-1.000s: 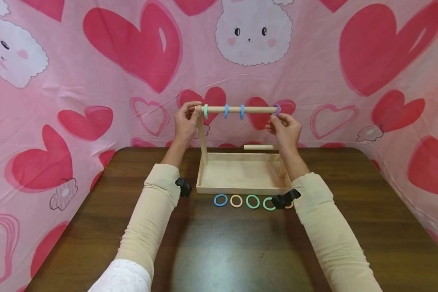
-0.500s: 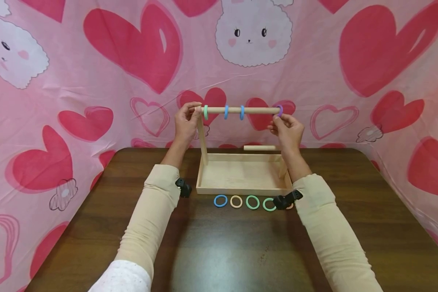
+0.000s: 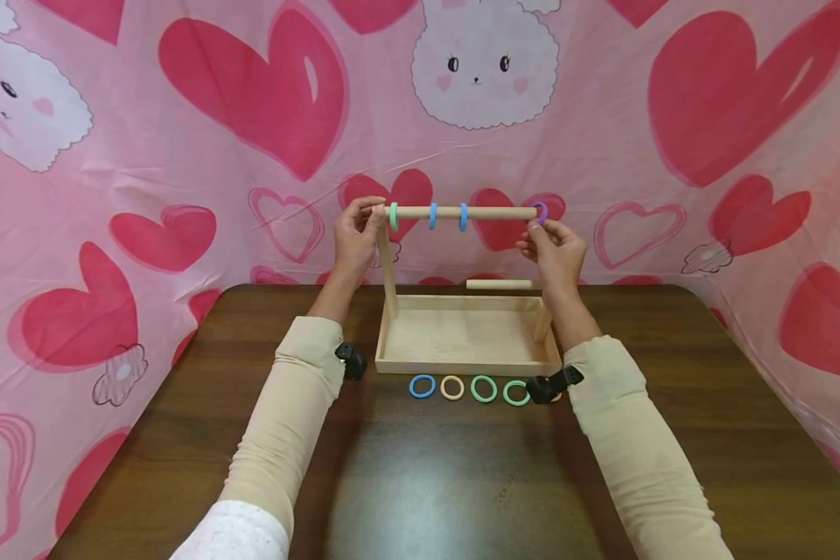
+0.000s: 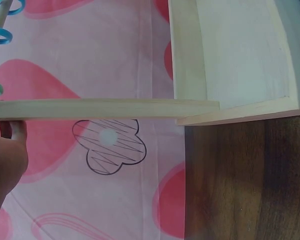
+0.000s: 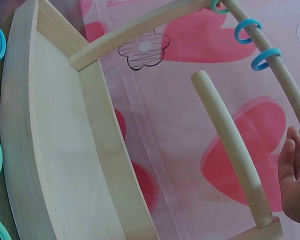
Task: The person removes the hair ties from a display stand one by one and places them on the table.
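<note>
A wooden stand has an upper rod (image 3: 493, 212) reaching right from the top of its left post (image 3: 388, 272). My left hand (image 3: 353, 237) grips that post's top, where the rod joins it. One mint green ring (image 3: 393, 216) and two blue rings, the left blue ring (image 3: 432, 217) and the right blue ring (image 3: 463, 217), hang around the rod. At the rod's free right end, my right hand (image 3: 560, 253) pinches a purple ring (image 3: 542, 213) between thumb and fingers. In the right wrist view, the fingers (image 5: 287, 160) show at the edge, with the ring out of frame.
A shallow wooden tray (image 3: 462, 368) forms the base on the brown table (image 3: 420, 482). A lower rod (image 3: 500, 285) extends left from the short right post (image 3: 542, 320). Before the tray lie a blue ring (image 3: 422, 397), a cream ring (image 3: 452, 398) and green rings; my wrist camera partly covers another.
My right hand has drawn the purple ring a little to the right, to the rod's tip. The left hand stays at the post's top, and the other rings keep their places.
</note>
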The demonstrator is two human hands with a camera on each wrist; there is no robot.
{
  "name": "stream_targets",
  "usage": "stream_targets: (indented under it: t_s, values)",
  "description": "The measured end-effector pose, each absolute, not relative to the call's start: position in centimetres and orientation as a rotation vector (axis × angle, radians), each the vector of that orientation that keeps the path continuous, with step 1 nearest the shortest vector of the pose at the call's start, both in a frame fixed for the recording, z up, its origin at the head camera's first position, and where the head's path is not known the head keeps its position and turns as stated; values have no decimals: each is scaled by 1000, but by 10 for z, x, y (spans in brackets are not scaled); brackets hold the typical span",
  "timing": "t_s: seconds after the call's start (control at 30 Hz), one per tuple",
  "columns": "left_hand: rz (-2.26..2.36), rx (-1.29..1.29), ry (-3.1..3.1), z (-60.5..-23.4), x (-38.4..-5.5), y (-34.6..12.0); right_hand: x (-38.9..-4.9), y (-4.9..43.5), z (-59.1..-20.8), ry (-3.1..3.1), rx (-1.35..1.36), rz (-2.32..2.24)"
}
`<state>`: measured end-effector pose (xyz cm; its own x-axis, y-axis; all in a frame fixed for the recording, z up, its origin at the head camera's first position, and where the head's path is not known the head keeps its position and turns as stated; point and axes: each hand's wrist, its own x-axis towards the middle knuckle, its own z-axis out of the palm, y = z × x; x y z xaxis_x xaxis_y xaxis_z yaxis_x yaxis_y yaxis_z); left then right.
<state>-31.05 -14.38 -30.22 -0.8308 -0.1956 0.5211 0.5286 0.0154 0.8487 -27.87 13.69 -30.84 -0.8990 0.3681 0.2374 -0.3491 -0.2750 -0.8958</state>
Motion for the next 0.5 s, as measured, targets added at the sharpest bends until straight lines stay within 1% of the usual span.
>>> stream_targets:
  t_s: [0.5]
  values:
    - [-1862, -362, -1781, -303, -312, -145, -277, 142, -312, -1487, -10, 2202]
